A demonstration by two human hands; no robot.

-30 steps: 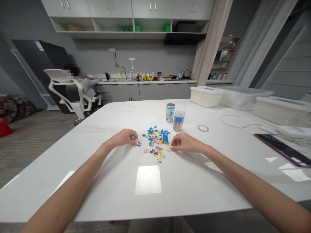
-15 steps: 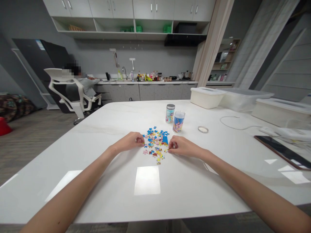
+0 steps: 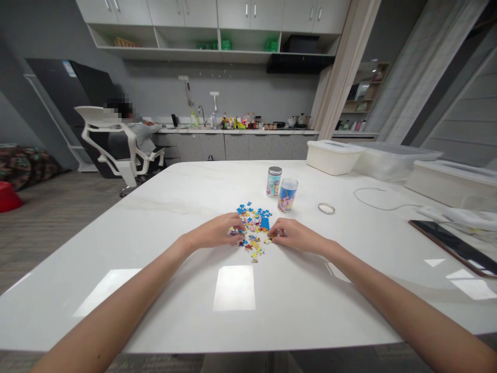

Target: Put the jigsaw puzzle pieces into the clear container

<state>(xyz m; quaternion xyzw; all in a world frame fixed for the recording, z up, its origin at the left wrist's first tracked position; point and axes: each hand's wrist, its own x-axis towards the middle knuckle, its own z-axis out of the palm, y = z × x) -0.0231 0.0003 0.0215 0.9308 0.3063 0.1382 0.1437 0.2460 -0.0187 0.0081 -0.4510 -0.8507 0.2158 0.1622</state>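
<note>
A small heap of colourful puzzle pieces (image 3: 254,225) lies on the white table (image 3: 194,207). My left hand (image 3: 219,231) rests at the heap's left edge, fingers curled onto the pieces. My right hand (image 3: 291,234) sits at the heap's right edge, fingertips pinched against pieces there. What each hand grips is too small to name. Two small printed jars stand just behind the heap: one with a metal lid (image 3: 274,182), one without a lid (image 3: 288,195).
A loose ring-shaped lid (image 3: 326,208) lies right of the jars. White and clear storage boxes (image 3: 334,156) stand at the back right, with a cable (image 3: 373,199) and a dark tablet (image 3: 458,247). A person sits in a white chair (image 3: 112,147) by the kitchen counter.
Both hands have drawn inward toward the heap. The left hand slid right onto the pieces and the right hand moved slightly left, pushing stray pieces closer together.
</note>
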